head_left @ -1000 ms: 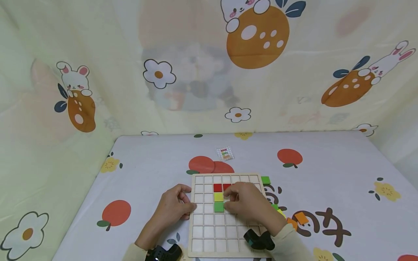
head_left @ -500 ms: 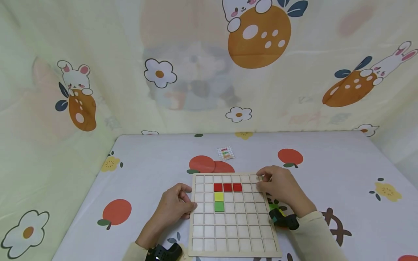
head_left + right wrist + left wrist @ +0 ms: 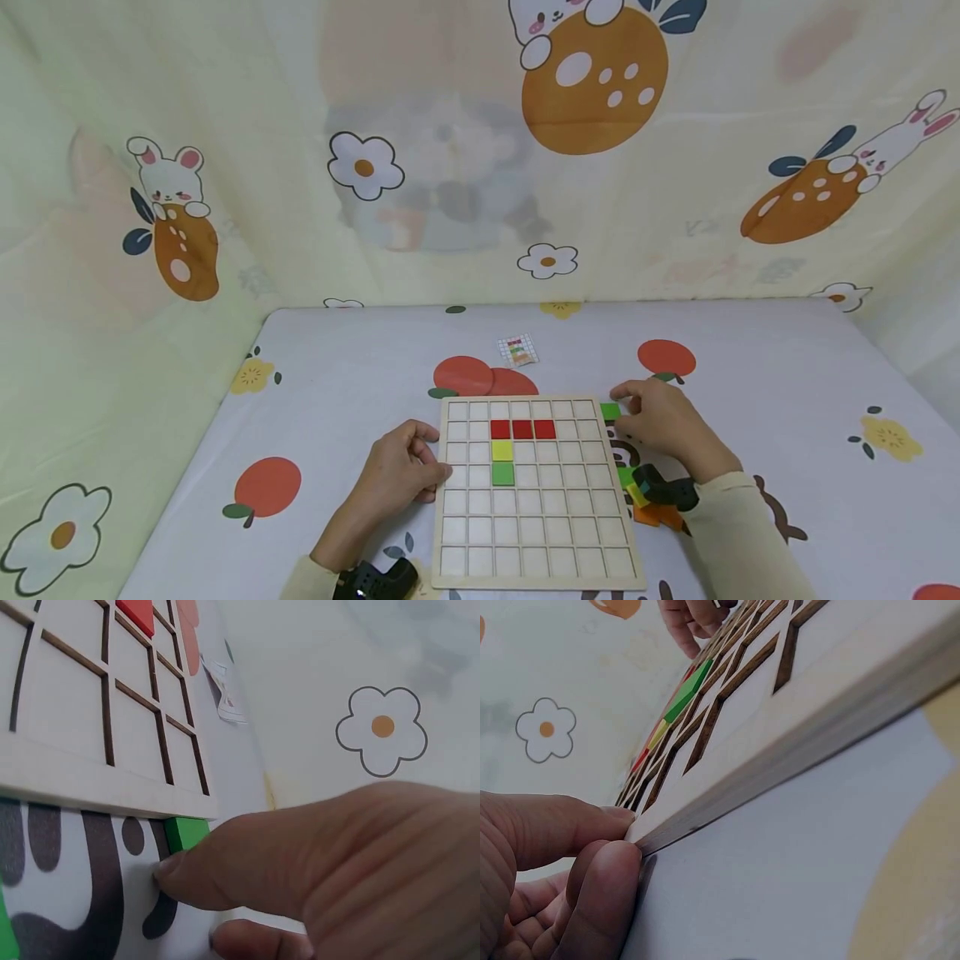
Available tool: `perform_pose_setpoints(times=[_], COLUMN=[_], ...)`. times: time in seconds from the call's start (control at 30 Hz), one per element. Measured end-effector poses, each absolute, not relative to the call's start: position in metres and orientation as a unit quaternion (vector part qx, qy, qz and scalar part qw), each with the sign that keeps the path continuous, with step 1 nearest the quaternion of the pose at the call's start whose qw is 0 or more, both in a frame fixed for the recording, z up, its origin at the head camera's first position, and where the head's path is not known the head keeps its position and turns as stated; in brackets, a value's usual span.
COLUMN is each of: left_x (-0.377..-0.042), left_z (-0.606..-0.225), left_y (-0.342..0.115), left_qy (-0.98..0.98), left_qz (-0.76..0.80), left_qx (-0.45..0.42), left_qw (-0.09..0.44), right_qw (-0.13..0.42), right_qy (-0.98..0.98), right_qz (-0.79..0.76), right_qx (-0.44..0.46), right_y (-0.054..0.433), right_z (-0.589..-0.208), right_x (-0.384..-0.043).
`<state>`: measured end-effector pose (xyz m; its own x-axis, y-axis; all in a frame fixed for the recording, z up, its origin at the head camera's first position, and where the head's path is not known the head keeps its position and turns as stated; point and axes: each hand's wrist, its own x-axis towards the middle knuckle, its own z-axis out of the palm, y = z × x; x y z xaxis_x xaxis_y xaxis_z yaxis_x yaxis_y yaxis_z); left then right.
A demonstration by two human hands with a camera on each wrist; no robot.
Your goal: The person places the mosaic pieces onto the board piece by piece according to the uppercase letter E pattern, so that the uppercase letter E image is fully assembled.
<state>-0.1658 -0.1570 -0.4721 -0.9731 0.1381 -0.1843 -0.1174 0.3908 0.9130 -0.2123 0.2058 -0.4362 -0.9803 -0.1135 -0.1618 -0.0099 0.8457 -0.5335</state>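
A wooden grid board [image 3: 558, 504] lies flat on the table. Set in its cells are several colour tiles: a row of red tiles [image 3: 522, 429], a yellow tile [image 3: 502, 451] and a green tile [image 3: 502, 474]. My left hand [image 3: 401, 467] holds the board's left edge with thumb and forefinger. Beyond the board's far right corner lies a loose green tile [image 3: 610, 412], partly covered by my right thumb [image 3: 199, 877] in the right wrist view. My right hand [image 3: 667, 421] is at this tile, forefinger and thumb spread to either side of it; no firm grip shows.
Loose green, yellow and orange tiles [image 3: 656, 515] lie right of the board, partly hidden under the right wrist's camera. Behind the board rests a small printed pattern card [image 3: 517, 351]. A patterned curtain [image 3: 442, 275] rises at the table's back edge.
My right hand has left the red row, where a third red tile now shows, and moved right to the loose green tile. The left hand stays at the board's edge.
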Motion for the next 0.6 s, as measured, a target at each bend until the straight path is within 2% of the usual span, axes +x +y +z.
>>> perform_pose_setpoints(times=[0.3, 0.6], left_x=[-0.1658, -0.1651], left_z=[-0.4710, -0.4705], left_y=[-0.1566, -0.1560], left_qy=[0.828, 0.827], left_qz=[0.550, 0.550], left_qx=[0.007, 0.001], left_qw=[0.114, 0.116], right_qw=[0.097, 0.054], right_qy=[0.953, 0.943], right_qz=[-0.284, -0.329], right_qx=[-0.033, -0.023], right_y=[0.2077, 0.2111], right_z=[-0.4380, -0.4422], right_x=[-0.2120, -0.2040])
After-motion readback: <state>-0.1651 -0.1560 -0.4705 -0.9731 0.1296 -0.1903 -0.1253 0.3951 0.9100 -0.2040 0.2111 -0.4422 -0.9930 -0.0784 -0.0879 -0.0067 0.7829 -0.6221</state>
